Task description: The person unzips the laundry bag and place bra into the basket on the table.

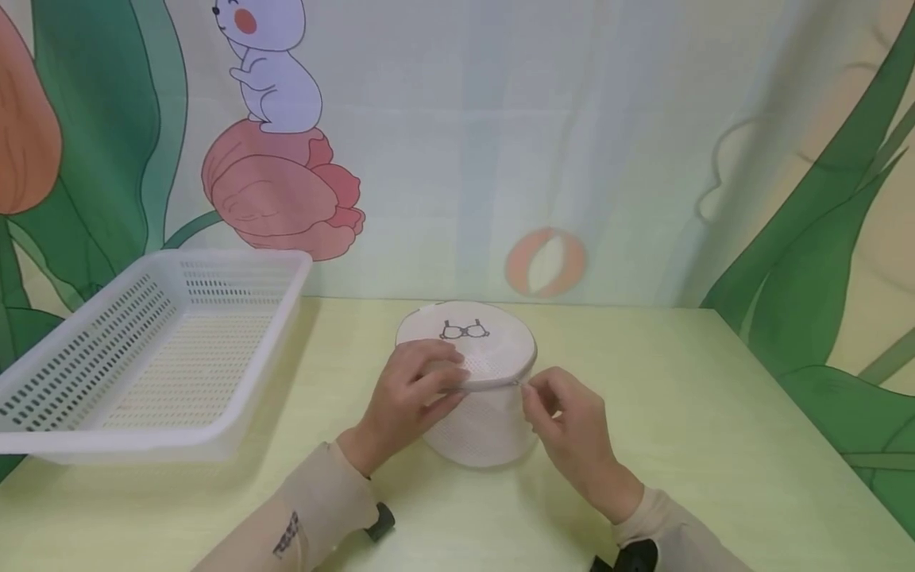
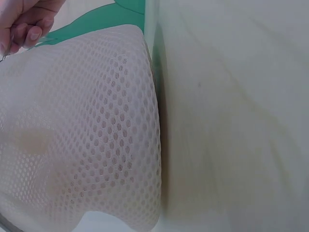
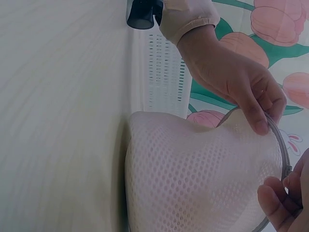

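Note:
A round white mesh laundry bag [image 1: 480, 429] stands on the table, its flat lid [image 1: 493, 361] printed with a small bra-shaped line drawing. My left hand [image 1: 411, 389] grips the near left of the lid's rim, fingers on top and thumb below. At the rim's right front, my right hand [image 1: 572, 421] pinches the zipper pull. In the right wrist view the grey zipper [image 3: 277, 133] curves along the rim, with its slider [image 3: 288, 169] beside the right fingertips. The left wrist view shows the bag's mesh side [image 2: 106, 111] up close, slightly dented at the bottom.
A white perforated plastic basket [image 1: 221, 433] sits on the left of the pale green table [image 1: 715, 453]. Behind the table hangs a curtain [image 1: 443, 159] printed with flowers, leaves and a white cartoon animal.

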A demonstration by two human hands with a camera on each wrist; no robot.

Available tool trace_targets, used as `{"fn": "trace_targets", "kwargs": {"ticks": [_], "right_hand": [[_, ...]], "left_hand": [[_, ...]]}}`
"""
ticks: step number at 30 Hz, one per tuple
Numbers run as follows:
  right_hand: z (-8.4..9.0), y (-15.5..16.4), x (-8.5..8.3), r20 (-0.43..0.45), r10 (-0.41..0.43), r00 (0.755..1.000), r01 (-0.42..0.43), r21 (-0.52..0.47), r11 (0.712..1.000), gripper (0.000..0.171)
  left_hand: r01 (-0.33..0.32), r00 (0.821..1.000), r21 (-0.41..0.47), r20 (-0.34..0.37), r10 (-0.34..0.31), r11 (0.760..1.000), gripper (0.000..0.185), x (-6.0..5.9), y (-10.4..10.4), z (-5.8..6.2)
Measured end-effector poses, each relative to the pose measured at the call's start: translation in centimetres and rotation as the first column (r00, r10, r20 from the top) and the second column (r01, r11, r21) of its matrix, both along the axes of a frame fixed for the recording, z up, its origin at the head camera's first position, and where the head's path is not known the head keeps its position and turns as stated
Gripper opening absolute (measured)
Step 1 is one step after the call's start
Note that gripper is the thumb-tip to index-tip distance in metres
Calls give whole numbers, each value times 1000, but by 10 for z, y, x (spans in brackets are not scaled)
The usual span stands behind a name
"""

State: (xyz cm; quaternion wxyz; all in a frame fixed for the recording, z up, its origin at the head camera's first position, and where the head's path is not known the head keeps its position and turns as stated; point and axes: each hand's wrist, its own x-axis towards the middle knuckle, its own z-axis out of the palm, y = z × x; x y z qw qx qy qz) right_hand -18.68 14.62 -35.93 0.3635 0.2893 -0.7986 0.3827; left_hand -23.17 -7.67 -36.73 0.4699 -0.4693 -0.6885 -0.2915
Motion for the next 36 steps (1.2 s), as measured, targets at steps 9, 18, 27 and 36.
{"fn": "trace_targets", "kwargs": {"ticks": [9, 18, 27, 36], "right_hand": [[0, 1, 0, 3, -11, 1000, 11, 3, 1000, 12], [2, 2, -2, -14, -3, 1000, 3, -10, 1000, 12], [1, 3, -2, -2, -7, 1000, 7, -16, 1000, 12], [4, 5, -2, -9, -33, 999, 33, -4, 999, 12]], "left_hand": [[16, 1000, 1, 14, -16, 1000, 20, -1, -3, 0], [11, 1000, 2, 21, -11, 1000, 18, -3, -5, -1], [4, 999, 2, 38, -4, 1000, 15, -3, -6, -1], [2, 999, 13, 35, -2, 1000, 15, -3, -6, 0]]}}
